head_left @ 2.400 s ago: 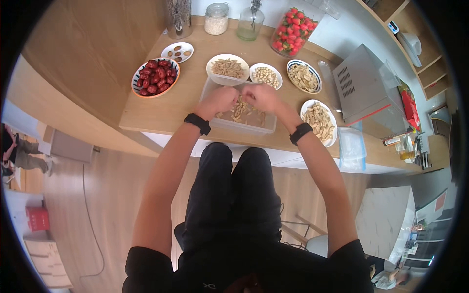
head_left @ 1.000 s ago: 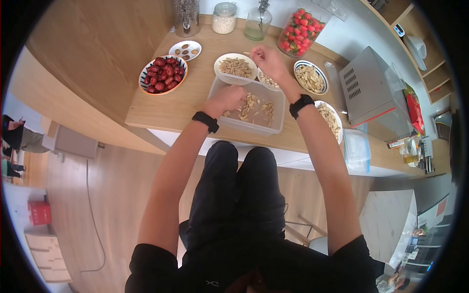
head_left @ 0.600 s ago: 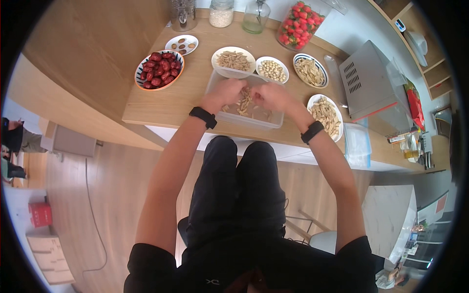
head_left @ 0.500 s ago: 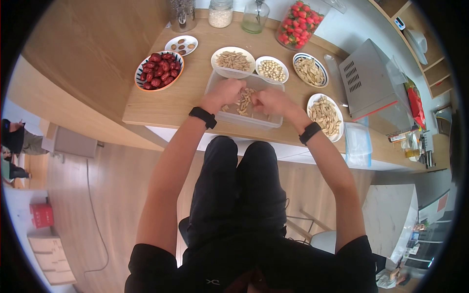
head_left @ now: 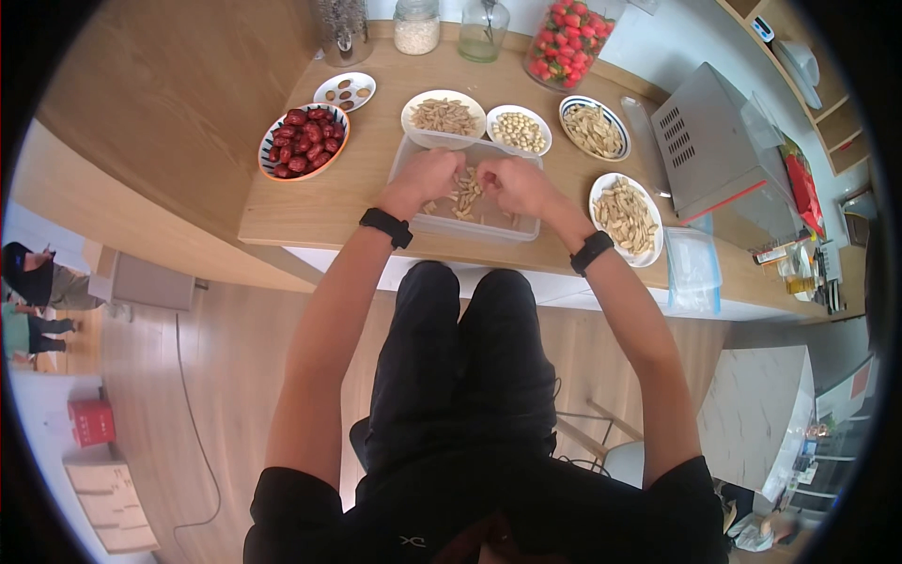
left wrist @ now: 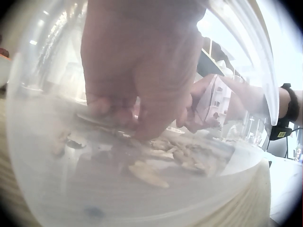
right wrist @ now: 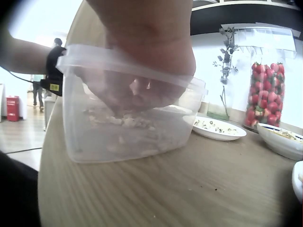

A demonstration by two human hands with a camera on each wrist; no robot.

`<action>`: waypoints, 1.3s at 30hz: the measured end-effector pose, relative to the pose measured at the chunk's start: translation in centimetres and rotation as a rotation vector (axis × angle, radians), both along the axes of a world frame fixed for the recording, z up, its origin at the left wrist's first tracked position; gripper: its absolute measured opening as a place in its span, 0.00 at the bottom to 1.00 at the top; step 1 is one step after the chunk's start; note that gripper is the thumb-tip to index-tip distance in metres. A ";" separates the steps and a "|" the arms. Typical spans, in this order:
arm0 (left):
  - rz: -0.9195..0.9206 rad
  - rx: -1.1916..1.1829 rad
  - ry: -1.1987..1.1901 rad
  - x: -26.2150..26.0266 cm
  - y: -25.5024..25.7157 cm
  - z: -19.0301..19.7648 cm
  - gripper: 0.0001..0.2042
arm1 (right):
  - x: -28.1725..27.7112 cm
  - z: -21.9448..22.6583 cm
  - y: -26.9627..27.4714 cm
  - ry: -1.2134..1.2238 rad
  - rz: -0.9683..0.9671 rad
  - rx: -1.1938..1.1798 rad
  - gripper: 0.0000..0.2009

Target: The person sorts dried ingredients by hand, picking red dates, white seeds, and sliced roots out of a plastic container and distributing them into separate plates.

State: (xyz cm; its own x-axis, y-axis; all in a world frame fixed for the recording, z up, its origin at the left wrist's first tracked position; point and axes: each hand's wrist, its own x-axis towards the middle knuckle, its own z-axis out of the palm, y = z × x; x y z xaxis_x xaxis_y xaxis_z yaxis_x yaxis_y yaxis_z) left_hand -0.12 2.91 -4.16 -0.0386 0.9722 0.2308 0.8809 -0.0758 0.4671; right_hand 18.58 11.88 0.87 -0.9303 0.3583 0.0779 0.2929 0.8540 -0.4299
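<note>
A clear plastic box [head_left: 489, 228] holds loose pale dried slices [head_left: 467, 195]. My left hand [head_left: 430, 177] reaches into its left half, fingers curled down; the left wrist view shows its fingertips low among the slices, through the cloudy wall. Beside it, my right hand [head_left: 512, 185] is lowered into the box with bent fingers; in the right wrist view its fingertips sit right at the slices. I cannot tell whether either hand grips a piece. Behind the box stand a plate [head_left: 407, 115] of brownish strips and a smaller plate [head_left: 490, 129] of round pale seeds.
To the right are a blue-rimmed bowl [head_left: 565, 117] and a white plate [head_left: 596, 211] of pale slices, plastic bags [head_left: 693, 273] and a grey appliance [head_left: 709, 141]. Red dates [head_left: 303, 143] fill a bowl at left. Strawberries [head_left: 568, 42] fill a tall container behind.
My right hand went out over the plates behind the box about a second ago and came back into it. My left hand has stayed in the box's left half.
</note>
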 end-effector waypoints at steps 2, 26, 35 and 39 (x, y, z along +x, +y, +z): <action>0.007 -0.033 0.001 -0.2 0.1 -0.1 0.05 | -0.5 -0.1 0.1 0.019 -0.006 -0.030 0.05; 0.060 -0.091 0.104 -0.1 0.3 -0.3 0.07 | -4.6 2.0 1.3 0.309 -0.062 -0.068 0.09; 0.055 -0.079 0.051 -0.5 0.8 -0.9 0.07 | -9.6 1.8 7.5 0.322 -0.210 -0.114 0.14; 0.040 -0.083 0.046 0.0 0.6 -0.4 0.06 | -7.5 1.6 5.5 0.391 -0.193 -0.091 0.14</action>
State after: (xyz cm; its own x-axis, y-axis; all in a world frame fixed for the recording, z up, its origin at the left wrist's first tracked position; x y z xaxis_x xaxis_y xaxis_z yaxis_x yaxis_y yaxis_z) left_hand -0.15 3.46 -4.58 -0.0687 0.9860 0.1517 0.9033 -0.0030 0.4290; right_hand 11.12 17.40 2.51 -0.7529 0.5439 0.3706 0.2433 0.7532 -0.6111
